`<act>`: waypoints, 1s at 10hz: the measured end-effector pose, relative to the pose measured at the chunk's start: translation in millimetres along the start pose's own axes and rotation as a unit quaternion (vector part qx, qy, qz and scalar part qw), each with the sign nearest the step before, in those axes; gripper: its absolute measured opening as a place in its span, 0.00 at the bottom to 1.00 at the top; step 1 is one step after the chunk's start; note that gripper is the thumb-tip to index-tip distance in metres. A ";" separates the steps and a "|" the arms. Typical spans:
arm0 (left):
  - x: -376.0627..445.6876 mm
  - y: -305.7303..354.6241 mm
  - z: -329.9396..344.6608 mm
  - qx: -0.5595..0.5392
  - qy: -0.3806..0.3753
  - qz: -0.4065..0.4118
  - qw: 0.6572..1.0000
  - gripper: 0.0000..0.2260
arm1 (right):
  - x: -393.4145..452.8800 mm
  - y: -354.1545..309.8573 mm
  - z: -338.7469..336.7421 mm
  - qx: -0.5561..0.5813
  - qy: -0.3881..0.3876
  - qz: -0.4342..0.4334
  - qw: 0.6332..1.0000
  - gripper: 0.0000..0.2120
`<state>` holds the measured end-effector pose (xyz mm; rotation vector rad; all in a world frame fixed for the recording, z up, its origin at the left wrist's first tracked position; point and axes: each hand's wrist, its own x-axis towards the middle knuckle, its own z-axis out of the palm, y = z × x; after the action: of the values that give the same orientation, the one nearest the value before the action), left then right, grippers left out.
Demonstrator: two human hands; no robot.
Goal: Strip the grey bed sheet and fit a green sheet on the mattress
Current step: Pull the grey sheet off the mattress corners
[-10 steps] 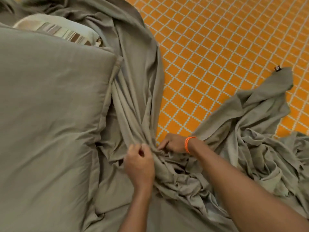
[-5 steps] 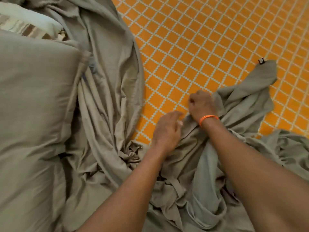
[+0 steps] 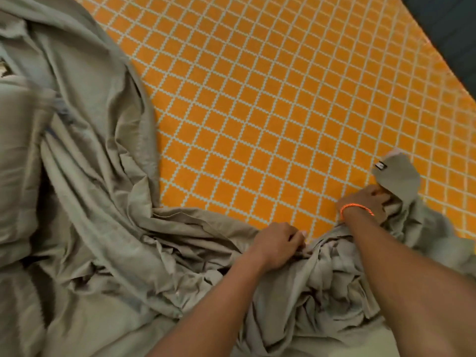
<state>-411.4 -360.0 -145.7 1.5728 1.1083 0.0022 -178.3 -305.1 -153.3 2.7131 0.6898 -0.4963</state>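
Note:
The grey bed sheet [image 3: 108, 228] lies crumpled over the left and bottom of the view, bunched into a heap under my arms. The bare mattress [image 3: 270, 104] shows beyond it, orange with a white lattice pattern. My left hand [image 3: 278, 244] grips a fold of the sheet at the edge of the heap. My right hand [image 3: 365, 203], with an orange band at the wrist, clutches the sheet further right, next to a loose corner [image 3: 398, 176] that bears a small black tag. No green sheet is in view.
A grey pillow [image 3: 18, 161] lies at the left edge, partly under the sheet. A dark surface [image 3: 448, 29] fills the top right corner beyond the mattress edge.
Both hands have moved right along the sheet's edge, gathering it. The heap under my arms has grown. The view has shifted right, so the pillow slid toward the left edge.

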 end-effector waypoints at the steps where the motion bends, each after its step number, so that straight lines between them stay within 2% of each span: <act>1: -13.4 -27.2 -42.7 0.028 0.173 -0.013 0.984 0.16 | -16.4 -20.0 6.3 0.002 0.078 -0.069 0.995 0.31; 2: -18.6 -83.0 -100.6 0.069 0.343 -0.009 0.937 0.13 | -55.4 -71.6 22.2 0.058 0.134 -0.284 0.948 0.21; 3: -18.8 -135.9 -164.4 0.129 0.392 -0.031 0.910 0.18 | -107.3 -144.3 47.1 0.158 0.072 -0.457 0.873 0.19; 4: -29.5 -177.7 -213.9 0.196 0.388 -0.079 0.897 0.22 | -168.4 -224.0 65.4 0.241 -0.036 -0.523 0.817 0.19; 5: -47.1 -201.4 -234.5 0.276 0.353 -0.086 0.890 0.23 | -223.7 -298.8 72.5 0.301 -0.154 -0.510 0.790 0.22; 6: -66.8 -223.3 -241.3 0.258 0.353 -0.070 0.896 0.25 | -277.9 -372.5 65.9 0.357 -0.217 -0.450 0.789 0.28; 7: -89.9 -253.2 -248.1 0.184 0.395 -0.109 0.894 0.30 | -331.3 -438.4 64.4 0.320 -0.252 -0.450 0.795 0.31; 8: -111.9 -276.0 -251.9 0.123 0.435 -0.099 0.886 0.33 | -392.3 -478.3 79.4 0.176 -0.251 -0.553 0.775 0.35; 9: -150.8 -298.8 -266.3 -0.028 0.465 -0.139 0.874 0.35 | -469.2 -495.1 114.3 0.024 -0.244 -0.613 0.751 0.30; 10: -171.8 -333.2 -274.4 -0.100 0.565 -0.255 0.778 0.31 | -500.2 -506.4 142.4 -0.050 -0.203 -0.643 0.737 0.24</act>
<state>-865.9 -292.4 -213.9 0.9376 2.3509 0.7671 -882.6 -131.9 -182.4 1.4795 2.2602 -1.1930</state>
